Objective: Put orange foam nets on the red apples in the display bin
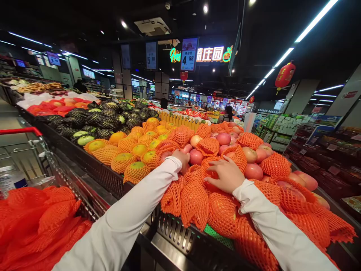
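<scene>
My left hand (182, 161), in a white sleeve, reaches in among the apples with its fingers curled. What it grips, if anything, is hidden behind the hand. Close by lie a bare red apple (196, 156) and an apple partly inside an orange foam net (166, 150). My right hand (225, 175) lies palm down, fingers apart, over orange foam netting (197, 177) at the front of the pile. More netted apples (194, 201) are heaped below the hands, down to the black slatted edge.
Netted oranges (138, 150) and dark-netted green melons (109, 116) fill the display to the left. The black crate wall (175, 229) runs along the front. At lower left stands a shopping cart (21, 131) with red netting (42, 226) and a plastic bottle (11, 178).
</scene>
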A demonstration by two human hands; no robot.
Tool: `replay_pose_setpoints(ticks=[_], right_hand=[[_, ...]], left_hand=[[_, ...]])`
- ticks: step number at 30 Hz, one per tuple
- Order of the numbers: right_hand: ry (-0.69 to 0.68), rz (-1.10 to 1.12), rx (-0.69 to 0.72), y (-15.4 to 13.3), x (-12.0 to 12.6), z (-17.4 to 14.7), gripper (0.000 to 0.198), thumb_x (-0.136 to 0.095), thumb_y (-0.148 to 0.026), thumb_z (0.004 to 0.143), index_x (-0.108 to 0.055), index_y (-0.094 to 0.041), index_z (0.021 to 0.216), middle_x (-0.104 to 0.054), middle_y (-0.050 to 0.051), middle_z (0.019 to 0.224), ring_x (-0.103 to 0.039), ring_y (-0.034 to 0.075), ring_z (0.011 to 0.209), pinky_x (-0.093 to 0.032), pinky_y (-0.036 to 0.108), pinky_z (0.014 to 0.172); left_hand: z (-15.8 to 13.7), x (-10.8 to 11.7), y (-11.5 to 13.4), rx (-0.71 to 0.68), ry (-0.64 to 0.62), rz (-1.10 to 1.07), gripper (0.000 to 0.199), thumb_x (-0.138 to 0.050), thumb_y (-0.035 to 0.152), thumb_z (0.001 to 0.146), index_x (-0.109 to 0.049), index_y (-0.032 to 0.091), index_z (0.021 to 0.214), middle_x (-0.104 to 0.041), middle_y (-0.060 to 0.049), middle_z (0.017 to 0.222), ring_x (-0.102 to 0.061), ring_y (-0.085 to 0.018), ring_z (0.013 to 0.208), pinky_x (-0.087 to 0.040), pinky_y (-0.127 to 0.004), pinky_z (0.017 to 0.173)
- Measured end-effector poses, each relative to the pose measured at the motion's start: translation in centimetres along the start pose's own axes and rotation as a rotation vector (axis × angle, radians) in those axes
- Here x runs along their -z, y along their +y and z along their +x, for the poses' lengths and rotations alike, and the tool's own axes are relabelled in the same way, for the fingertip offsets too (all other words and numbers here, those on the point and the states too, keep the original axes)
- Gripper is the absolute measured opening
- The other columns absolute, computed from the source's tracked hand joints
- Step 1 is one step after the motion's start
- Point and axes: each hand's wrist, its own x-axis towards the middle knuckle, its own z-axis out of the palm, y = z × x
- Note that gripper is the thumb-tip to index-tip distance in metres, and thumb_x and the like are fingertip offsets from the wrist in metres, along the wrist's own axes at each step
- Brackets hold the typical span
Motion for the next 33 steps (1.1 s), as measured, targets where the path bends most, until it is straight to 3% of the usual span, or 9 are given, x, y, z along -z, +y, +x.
replay_pose_setpoints(ticks=[6,10,15,19,23,25,27,30,33], right_hand=[[0.017,0.028,-0.007,0.1,-0.1,0.0,0.037,-0.062,-0.046,0.089,-0.075,-0.02,0.113,-0.066,0.009,0.135,-0.06,0.03,0.124,-0.028,0.053,0.118],[0.039,0.043,-0.024,0.0,0.0,-0.1,0.045,-0.064,-0.045,0.088,-0.068,-0.017,0.124,-0.071,0.01,0.126,-0.062,0.03,0.121,-0.028,0.053,0.118],[0.071,0.065,-0.057,-0.2,-0.3,0.1,0.072,-0.065,-0.045,0.087,-0.046,-0.009,0.146,-0.067,0.02,0.129,-0.061,0.034,0.124,-0.03,0.053,0.117],[0.252,0.294,-0.062,-0.2,-0.5,0.3,0.11,-0.076,-0.05,0.076,-0.014,-0.013,0.158,-0.05,0.02,0.149,-0.055,0.034,0.131,-0.043,0.049,0.11],[0.234,0.339,-0.046,-0.1,-0.6,0.2,0.116,-0.085,-0.035,0.062,-0.021,-0.021,0.157,-0.046,0.016,0.152,-0.054,0.036,0.132,-0.049,0.048,0.104],[0.212,0.305,-0.041,-0.2,-0.5,0.2,0.105,-0.079,-0.03,0.066,-0.026,-0.022,0.156,-0.052,0.014,0.147,-0.059,0.034,0.126,-0.051,0.047,0.101],[0.226,0.285,-0.022,-0.4,-0.5,0.1,0.095,-0.076,-0.03,0.068,-0.034,-0.023,0.153,-0.057,0.011,0.142,-0.061,0.032,0.122,-0.05,0.046,0.101],[0.222,0.247,-0.02,-0.5,-0.5,0.1,0.082,-0.078,-0.036,0.065,-0.05,-0.024,0.142,-0.063,0.008,0.133,-0.063,0.032,0.117,-0.05,0.045,0.1],[0.221,0.241,-0.036,-0.5,-0.5,0.0,0.077,-0.078,-0.036,0.066,-0.053,-0.025,0.138,-0.064,0.006,0.131,-0.064,0.031,0.115,-0.051,0.045,0.097]], left_hand=[[-1.1,2.5,-1.5,-0.022,-0.047,-0.005,0.12,-0.088,0.052,0.044,-0.032,0.017,0.143,-0.07,-0.021,0.119,-0.065,-0.043,0.11,-0.048,-0.047,0.093],[-1.8,3.4,-3.4,-0.1,0.032,-0.255,0.091,-0.084,0.055,0.048,-0.049,0.02,0.124,-0.068,-0.013,0.118,-0.066,-0.033,0.103,-0.05,-0.041,0.09],[-2.5,3.9,-2.5,-0.368,0.214,-0.735,0.076,-0.082,0.045,0.062,-0.048,0.02,0.125,-0.058,-0.012,0.129,-0.06,-0.024,0.113,-0.051,-0.036,0.093],[-2.2,3.2,0.6,-0.542,0.279,-0.729,0.069,-0.083,0.048,0.063,-0.054,0.02,0.119,-0.062,-0.009,0.124,-0.06,-0.024,0.113,-0.049,-0.039,0.099],[-1.6,2.3,2.4,-0.52,0.196,-0.578,0.079,-0.086,0.053,0.056,-0.056,0.016,0.119,-0.065,-0.011,0.121,-0.061,-0.027,0.107,-0.049,-0.04,0.096],[-1.6,2.6,2.2,-0.526,0.217,-0.547,0.059,-0.073,0.058,0.071,-0.061,0.017,0.111,-0.067,-0.01,0.113,-0.062,-0.024,0.101,-0.049,-0.038,0.092],[-2.0,3.4,1.1,-0.46,0.383,-0.535,0.041,-0.051,0.057,0.089,-0.064,0.018,0.094,-0.068,-0.007,0.1,-0.061,-0.02,0.093,-0.048,-0.034,0.087],[-2.9,4.5,-1.5,-0.024,0.69,-0.423,0.044,-0.036,0.052,0.095,-0.059,0.019,0.076,-0.064,-0.006,0.082,-0.057,-0.019,0.079,-0.044,-0.033,0.075],[-3.4,4.8,-4.0,0.353,0.498,-0.264,0.046,-0.043,0.055,0.09,-0.055,0.019,0.063,-0.059,-0.007,0.067,-0.056,-0.021,0.07,-0.038,-0.034,0.065]])
